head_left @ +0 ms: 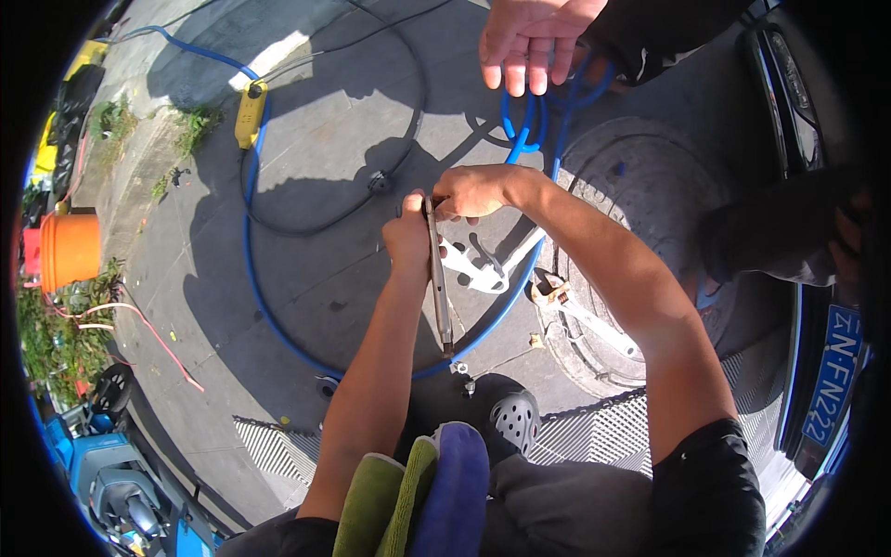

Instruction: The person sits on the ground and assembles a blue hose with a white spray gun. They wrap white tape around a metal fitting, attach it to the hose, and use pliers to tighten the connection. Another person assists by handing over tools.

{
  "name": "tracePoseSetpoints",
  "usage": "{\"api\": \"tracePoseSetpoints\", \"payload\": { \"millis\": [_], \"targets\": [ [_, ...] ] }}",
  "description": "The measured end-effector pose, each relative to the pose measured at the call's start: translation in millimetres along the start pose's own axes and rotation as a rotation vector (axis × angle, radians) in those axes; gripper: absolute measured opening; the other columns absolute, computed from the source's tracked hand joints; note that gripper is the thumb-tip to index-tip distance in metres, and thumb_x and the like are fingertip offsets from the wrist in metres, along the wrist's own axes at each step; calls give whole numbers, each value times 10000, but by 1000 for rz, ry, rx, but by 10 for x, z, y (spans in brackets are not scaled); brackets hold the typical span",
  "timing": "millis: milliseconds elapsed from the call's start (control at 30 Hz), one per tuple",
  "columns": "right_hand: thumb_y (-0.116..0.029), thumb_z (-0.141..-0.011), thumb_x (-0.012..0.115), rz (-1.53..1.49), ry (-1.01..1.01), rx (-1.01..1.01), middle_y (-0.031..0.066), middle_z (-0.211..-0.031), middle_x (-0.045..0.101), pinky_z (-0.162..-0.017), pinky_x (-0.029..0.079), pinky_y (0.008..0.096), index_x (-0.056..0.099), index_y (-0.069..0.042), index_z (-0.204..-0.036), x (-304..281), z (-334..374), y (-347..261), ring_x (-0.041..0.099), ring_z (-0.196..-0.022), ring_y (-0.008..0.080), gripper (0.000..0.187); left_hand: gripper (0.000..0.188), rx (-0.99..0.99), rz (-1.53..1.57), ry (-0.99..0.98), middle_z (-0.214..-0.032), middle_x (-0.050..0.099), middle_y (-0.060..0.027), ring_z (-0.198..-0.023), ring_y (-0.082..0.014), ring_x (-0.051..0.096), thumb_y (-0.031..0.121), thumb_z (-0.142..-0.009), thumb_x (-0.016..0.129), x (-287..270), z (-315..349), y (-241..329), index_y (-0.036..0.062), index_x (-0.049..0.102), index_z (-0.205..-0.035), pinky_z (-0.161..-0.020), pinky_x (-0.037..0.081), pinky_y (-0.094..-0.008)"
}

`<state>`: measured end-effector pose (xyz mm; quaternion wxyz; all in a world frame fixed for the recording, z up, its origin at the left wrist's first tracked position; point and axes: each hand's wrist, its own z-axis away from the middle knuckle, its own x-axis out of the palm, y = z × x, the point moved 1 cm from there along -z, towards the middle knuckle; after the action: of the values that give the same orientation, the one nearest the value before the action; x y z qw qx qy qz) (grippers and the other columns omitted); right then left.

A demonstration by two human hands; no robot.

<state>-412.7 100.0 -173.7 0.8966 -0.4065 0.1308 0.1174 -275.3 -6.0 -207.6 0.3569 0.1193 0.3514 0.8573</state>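
Rod hangs roughly lengthwise in front of the person, upper end at the hands, lower end just beside small metal fittings and the blue hose. Left hand is wrapped around the rod near its top. Right hand has its fingers bent against the same end; cannot tell whether they close on the rod or on a small part there. Two hands at one end presumably steady it.

White tool lies beyond the rod; wrench rests on the round cover, likely parked within reach. Co-worker's hand, fingers extended, grasps nothing visible.

Writing: blue plate at right carries large pale characters, not transcribed. Yellow box: no lettering resolved.
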Motion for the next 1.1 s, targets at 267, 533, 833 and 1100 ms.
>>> {"api": "tracePoseSetpoints", "payload": {
  "millis": [267,533,833,1100],
  "targets": [
    [-207,-874,741,560,668,-143,257,-935,749,-792,586,510,548,0,-1069,414,27,0,771,-913,419,344,458,16,152,-55,-640,583,-72,-464,-191,552,433,-1030,658,1,-23,3,18,674,-837,-399,474,-365],
    [-298,-903,740,104,195,-157,214,-970,758,-904,564,513,646,29,-1196,25,75,23,735,-1018,420,449,469,18,48,-56,-622,568,-71,-471,-196,545,454,-1024,638,1,54,39,24,695,-845,-403,460,-355],
    [-128,-838,748,386,809,-280,260,-971,698,-803,548,576,524,-24,-1098,402,120,288,705,-908,499,358,433,-18,269,-73,-854,649,-89,-482,-199,573,487,-1036,625,-44,-59,-75,57,664,-1061,-406,490,-381],
    [-237,-896,792,201,630,-255,185,-881,736,-815,546,524,589,-44,-1104,331,380,352,728,-919,436,349,464,-45,37,44,-792,637,-77,-505,-205,592,510,-971,703,-221,-9,77,55,653,-894,-404,491,-378]
  ]
}}
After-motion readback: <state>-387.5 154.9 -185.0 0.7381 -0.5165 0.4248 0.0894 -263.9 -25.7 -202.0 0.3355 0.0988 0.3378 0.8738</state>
